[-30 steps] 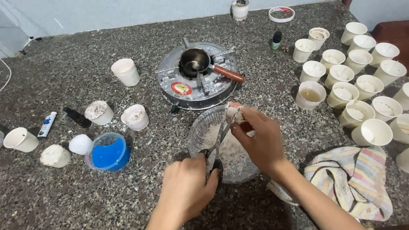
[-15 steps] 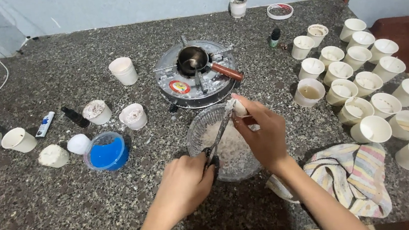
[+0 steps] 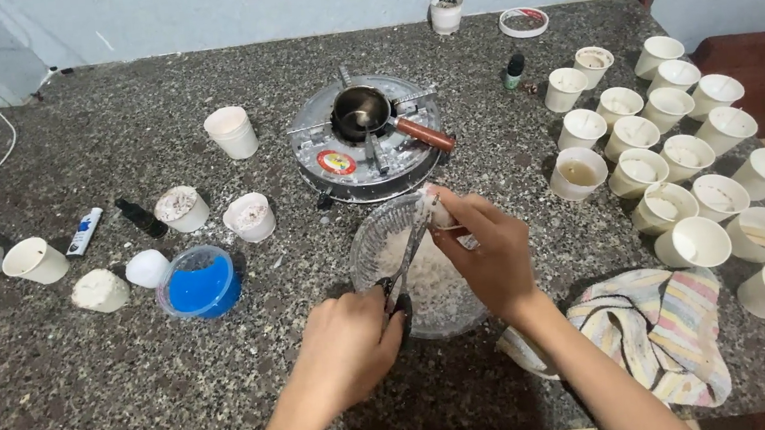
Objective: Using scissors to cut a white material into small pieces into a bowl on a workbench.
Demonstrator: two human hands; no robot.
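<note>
speckled stone counter (image 3: 73,404): left hand (image 3: 348,344) closed on scissors (image 3: 403,264), right hand (image 3: 489,251) pinching white lump (image 3: 433,205)

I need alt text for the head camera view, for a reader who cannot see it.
Two bare hands work over a clear bowl of white flakes: the left hand holds scissors, the right hand holds a white lump. A small stove with a pot and many white cups stand around.

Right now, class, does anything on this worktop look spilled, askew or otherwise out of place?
Yes. White crumbs lie scattered on the stone counter around the two small cups left of the burner. The striped cloth lies crumpled, hanging over the counter's front edge.
</note>
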